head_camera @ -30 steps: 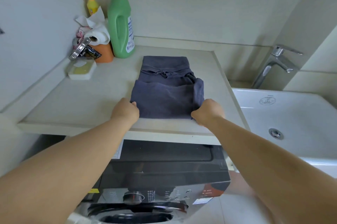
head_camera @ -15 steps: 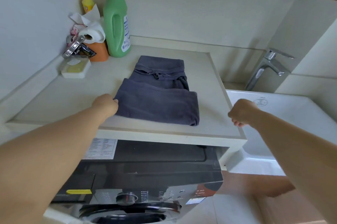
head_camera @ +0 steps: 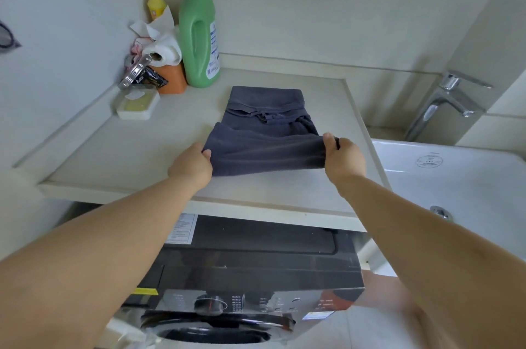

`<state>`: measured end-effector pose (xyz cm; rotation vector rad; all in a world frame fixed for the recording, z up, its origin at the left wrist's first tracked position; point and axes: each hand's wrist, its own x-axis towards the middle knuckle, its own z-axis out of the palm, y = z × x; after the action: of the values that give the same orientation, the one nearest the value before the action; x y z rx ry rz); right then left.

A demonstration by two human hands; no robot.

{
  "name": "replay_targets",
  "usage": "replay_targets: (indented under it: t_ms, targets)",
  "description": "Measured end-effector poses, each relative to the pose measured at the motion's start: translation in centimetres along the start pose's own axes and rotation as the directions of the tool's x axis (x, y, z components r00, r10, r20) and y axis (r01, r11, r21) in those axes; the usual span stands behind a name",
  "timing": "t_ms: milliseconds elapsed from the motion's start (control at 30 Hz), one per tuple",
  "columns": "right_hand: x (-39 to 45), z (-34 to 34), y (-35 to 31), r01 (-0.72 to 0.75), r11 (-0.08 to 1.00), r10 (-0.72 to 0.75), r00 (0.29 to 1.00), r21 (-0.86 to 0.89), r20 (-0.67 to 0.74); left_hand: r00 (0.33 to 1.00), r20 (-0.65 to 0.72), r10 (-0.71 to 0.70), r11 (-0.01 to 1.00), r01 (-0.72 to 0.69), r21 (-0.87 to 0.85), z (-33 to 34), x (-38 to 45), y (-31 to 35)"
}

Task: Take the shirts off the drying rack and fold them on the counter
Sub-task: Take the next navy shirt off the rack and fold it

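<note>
One shirt: dark grey shirt [head_camera: 264,138], partly folded, lying on the counter [head_camera: 159,149] toward its right half, nearer flap doubled over the far part.
Left hand: left hand [head_camera: 193,163] pinches the near-left corner of the flap, thumb on top of the cloth.
Right hand: right hand [head_camera: 343,159] grips the near-right corner, fingers curled under the edge.
Reason for hold: a corner in each hand keeps the flap taut and square, probably so the next fold lands even.
Stage (judged): folding of this shirt well along, not finished.
Drying rack: not in view; cannot tell whether more shirts remain.
Counter back-left: green detergent bottle [head_camera: 200,33], small yellow bottle [head_camera: 156,4], paper roll [head_camera: 162,51], white soap dish [head_camera: 138,104]; all well apart from the shirt, leaving it flat working room.
Right of counter: white sink [head_camera: 455,178] with chrome tap [head_camera: 447,101].
Below counter: black washing machine [head_camera: 250,272].
</note>
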<state>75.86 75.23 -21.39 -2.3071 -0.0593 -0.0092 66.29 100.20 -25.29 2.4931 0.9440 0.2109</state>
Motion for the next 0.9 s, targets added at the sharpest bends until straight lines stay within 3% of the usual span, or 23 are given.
replay_targets:
  t_ms: [167,233,333,400,500,567,633,700,767,833,900]
  targets:
    - [0.6,-2.8,0.4,0.274,0.901,-0.280,0.959,-0.337,0.034,0.994,-0.056,0.091,0.990,-0.085,0.112,-0.1,0.1,0.1]
    - [0.8,-2.5,1.8,0.221,0.840,-0.198,0.975,-0.496,0.099,0.997,0.005,0.081,0.981,-0.081,0.176,0.0,-0.1,0.5]
    - [0.6,-1.2,3.6,0.089,0.748,0.078,0.972,-0.658,0.220,0.985,0.172,-0.007,0.971,-0.035,0.239,0.1,-0.9,1.3]
    - [1.0,-1.5,3.0,0.026,0.788,0.136,0.967,-0.615,0.215,0.972,0.221,-0.085,0.975,0.036,0.218,-0.5,-1.0,1.9]
    - [2.7,-2.3,1.0,-0.011,0.915,0.082,0.984,-0.404,0.161,0.956,0.241,-0.169,0.985,0.170,0.016,-1.6,-0.1,3.0]
    - [4.0,-1.9,-0.2,-0.110,0.953,0.161,0.973,-0.281,0.164,0.958,0.235,-0.162,0.976,0.190,-0.102,-1.5,0.7,3.6]
    - [5.1,-0.8,-0.5,-0.210,0.935,0.274,0.940,-0.285,0.204,0.957,0.237,-0.167,0.967,0.206,-0.151,-0.8,1.7,4.1]
    - [6.1,0.2,0.0,-0.252,0.908,0.334,0.918,-0.335,0.214,0.969,0.207,-0.138,0.976,0.168,-0.138,0.1,2.8,4.1]
    - [7.0,1.0,0.5,-0.275,0.925,0.329,0.925,-0.263,0.190,0.991,0.118,-0.057,0.984,0.075,-0.159,0.6,3.7,4.1]
    - [7.7,1.3,0.5,-0.250,0.965,0.258,0.960,-0.083,0.111,0.999,0.000,0.037,0.974,-0.036,-0.224,1.0,4.1,4.1]
    - [8.0,1.1,-0.2,-0.109,0.994,0.109,0.993,-0.008,-0.050,0.994,-0.083,0.076,0.973,-0.092,-0.211,1.2,4.0,3.7]
